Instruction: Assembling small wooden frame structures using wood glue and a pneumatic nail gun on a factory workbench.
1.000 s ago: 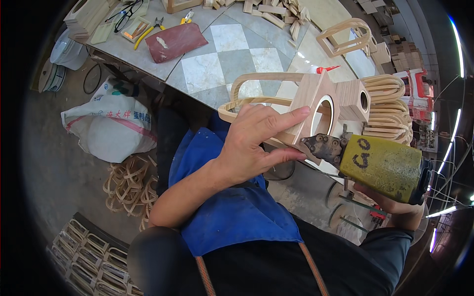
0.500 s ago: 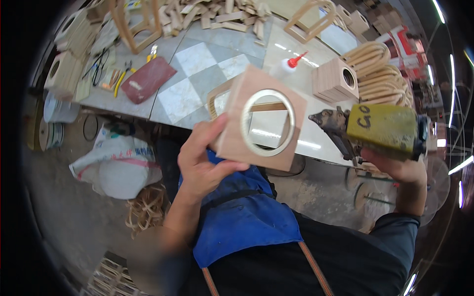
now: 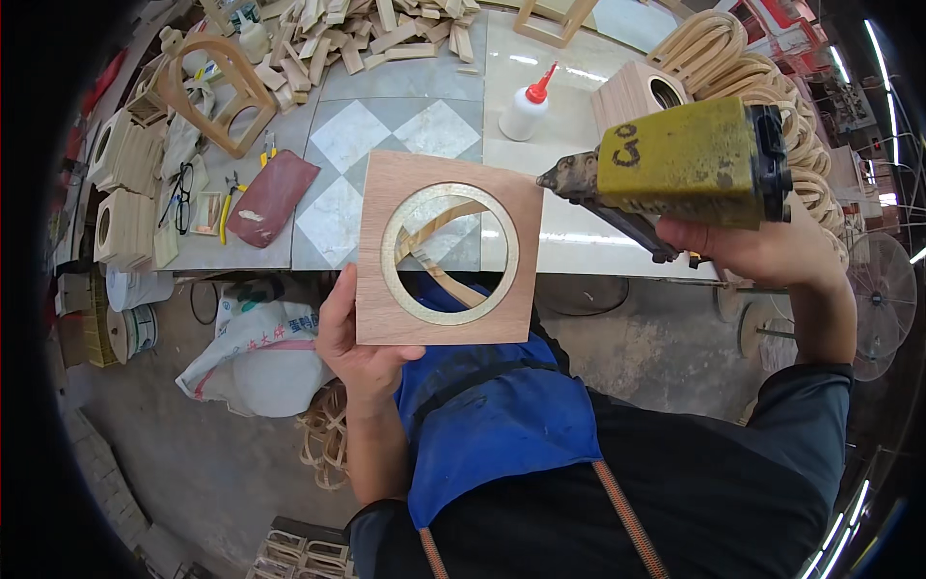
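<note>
My left hand (image 3: 362,352) grips the lower left corner of a square wooden panel (image 3: 524,256), thumb along its bottom edge. A large round hole with a pale ring-shaped rim (image 3: 390,265) takes up the panel's middle. Through the hole show curved wooden strips (image 3: 446,280); whether they join the panel I cannot tell. To the right, my right hand (image 3: 738,249) is closed around the handle of a worn yellow-green nail gun (image 3: 680,159). The gun's dark nose points left, close to the panel's upper right corner; contact cannot be made out.
On the table stand a white glue bottle with a red tip (image 3: 524,116), stacked square panels (image 3: 617,96) and bundled wooden loops (image 3: 709,43). Wood offcuts (image 3: 386,39), a wooden frame (image 3: 231,106), a dark red pad (image 3: 275,198) and pliers (image 3: 227,207) lie farther left. A white sack (image 3: 265,357) rests below.
The panel has moved left and turned from a tilt to nearly square-on to me. The nail gun has moved left and up, its nose nearer the panel's corner. Both hands keep their hold.
</note>
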Available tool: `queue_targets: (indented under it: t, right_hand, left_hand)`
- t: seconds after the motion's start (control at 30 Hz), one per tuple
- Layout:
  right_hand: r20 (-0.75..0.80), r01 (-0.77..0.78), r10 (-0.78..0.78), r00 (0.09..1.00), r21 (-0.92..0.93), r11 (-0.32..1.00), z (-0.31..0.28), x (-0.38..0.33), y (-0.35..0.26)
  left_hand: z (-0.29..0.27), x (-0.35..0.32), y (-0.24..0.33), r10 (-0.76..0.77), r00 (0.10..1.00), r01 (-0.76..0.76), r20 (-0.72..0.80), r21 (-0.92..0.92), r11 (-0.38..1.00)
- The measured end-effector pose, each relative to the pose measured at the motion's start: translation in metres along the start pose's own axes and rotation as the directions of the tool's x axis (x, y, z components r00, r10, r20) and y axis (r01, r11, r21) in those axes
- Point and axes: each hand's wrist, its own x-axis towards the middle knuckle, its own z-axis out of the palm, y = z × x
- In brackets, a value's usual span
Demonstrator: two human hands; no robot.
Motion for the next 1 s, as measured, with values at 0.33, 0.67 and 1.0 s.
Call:
queue_targets:
  t: [0.33,0.67,1.0]
  right_hand:
    - [0.01,0.159,-0.16,0.987,0.009,0.987,-0.003,0.008,0.018]
    - [-0.005,0.121,-0.121,0.993,-0.007,0.993,-0.002,0.013,0.015]
    - [0.024,0.146,-0.144,0.989,-0.148,0.978,-0.005,0.012,0.014]
  left_hand:
    - [0.003,0.007,0.003,-0.021,0.999,0.022,0.046,-0.027,0.999]
    - [0.003,0.012,0.003,-0.013,0.999,0.013,0.046,-0.003,1.0]
    - [0.001,0.014,0.002,-0.005,0.997,0.001,0.078,0.047,0.999]
